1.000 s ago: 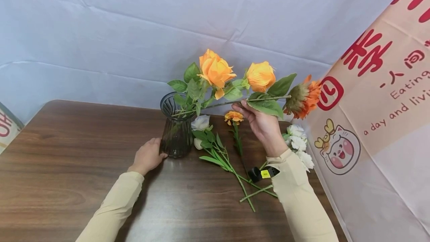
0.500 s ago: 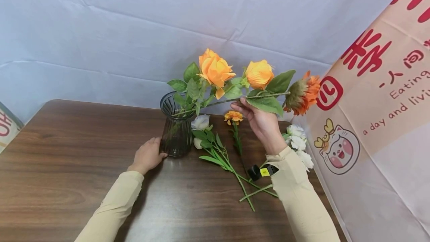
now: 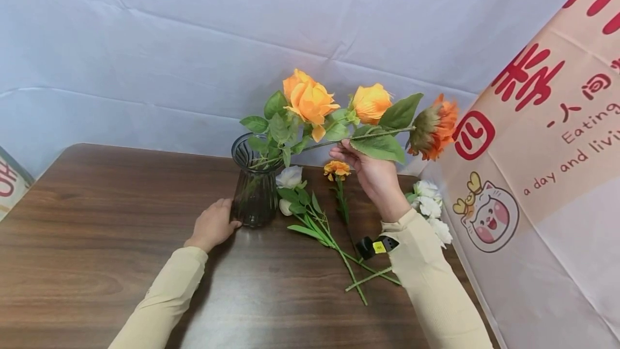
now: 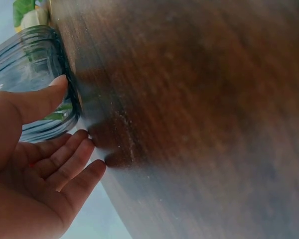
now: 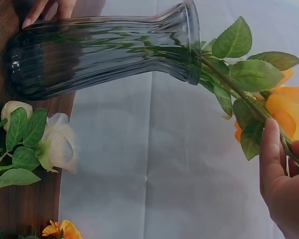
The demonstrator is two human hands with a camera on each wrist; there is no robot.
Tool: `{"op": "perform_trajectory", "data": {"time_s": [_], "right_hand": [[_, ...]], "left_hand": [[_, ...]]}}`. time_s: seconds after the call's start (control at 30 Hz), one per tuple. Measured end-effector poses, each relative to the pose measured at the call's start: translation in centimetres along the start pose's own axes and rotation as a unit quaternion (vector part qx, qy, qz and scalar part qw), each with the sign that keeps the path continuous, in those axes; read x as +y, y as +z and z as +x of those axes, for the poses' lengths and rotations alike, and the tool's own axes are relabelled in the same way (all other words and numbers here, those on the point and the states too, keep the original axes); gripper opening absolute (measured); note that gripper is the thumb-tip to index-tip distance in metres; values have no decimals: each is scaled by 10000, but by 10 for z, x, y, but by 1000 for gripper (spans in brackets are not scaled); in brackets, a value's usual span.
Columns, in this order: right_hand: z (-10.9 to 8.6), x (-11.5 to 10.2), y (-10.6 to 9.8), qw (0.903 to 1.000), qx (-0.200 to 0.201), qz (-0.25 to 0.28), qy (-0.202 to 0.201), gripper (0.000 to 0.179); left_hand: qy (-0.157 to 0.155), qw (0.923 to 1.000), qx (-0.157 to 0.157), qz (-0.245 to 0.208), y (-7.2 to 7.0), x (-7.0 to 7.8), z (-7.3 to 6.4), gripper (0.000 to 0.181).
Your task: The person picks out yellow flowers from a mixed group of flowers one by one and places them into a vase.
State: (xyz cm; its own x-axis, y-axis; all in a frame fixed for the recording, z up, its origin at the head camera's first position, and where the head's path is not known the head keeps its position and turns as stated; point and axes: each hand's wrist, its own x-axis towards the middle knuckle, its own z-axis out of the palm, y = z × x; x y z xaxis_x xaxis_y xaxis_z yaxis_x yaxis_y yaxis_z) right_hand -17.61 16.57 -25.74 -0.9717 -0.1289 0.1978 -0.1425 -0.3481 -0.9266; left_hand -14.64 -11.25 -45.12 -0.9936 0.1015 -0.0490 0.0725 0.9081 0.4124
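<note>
A dark ribbed glass vase (image 3: 255, 193) stands upright on the table. Around its base my left hand (image 3: 211, 226) holds it, thumb on one side and fingers on the other, as the left wrist view also shows. Yellow-orange roses (image 3: 312, 102) with green leaves lean out of the vase mouth to the right. My right hand (image 3: 375, 176) pinches the stem of a deep orange flower (image 3: 433, 128), whose lower end runs into the vase mouth. In the right wrist view, thumb and fingers meet on that stem (image 5: 239, 92) beside the roses.
White roses (image 3: 289, 176) with crossing green stems lie right of the vase on the brown table (image 3: 121, 220). Behind them lies a small orange flower (image 3: 337, 170). More white flowers (image 3: 429, 206) lie near the right wall, partly behind the right forearm. A pale cloth wall (image 3: 194, 58) backs the table.
My right hand has shifted slightly up and left, and the deep orange flower head has risen a little. The left hand and the vase have stayed in place.
</note>
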Motion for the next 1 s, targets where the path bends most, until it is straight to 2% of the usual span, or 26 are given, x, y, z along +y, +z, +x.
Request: {"op": "perform_trajectory", "data": {"time_s": [0.47, 0.77, 1.0], "right_hand": [[2, 0, 4, 9953, -283, -920, 123, 18], [3, 2, 2, 9908, -501, -1251, 154, 16], [5, 4, 4, 9865, -489, -1527, 336, 14]], "left_hand": [[0, 10000, -38, 44, 0, 0, 0, 62], [22, 10000, -7, 65, 0, 0, 0, 61], [-7, 10000, -7, 61, 1, 1, 0, 61]]}}
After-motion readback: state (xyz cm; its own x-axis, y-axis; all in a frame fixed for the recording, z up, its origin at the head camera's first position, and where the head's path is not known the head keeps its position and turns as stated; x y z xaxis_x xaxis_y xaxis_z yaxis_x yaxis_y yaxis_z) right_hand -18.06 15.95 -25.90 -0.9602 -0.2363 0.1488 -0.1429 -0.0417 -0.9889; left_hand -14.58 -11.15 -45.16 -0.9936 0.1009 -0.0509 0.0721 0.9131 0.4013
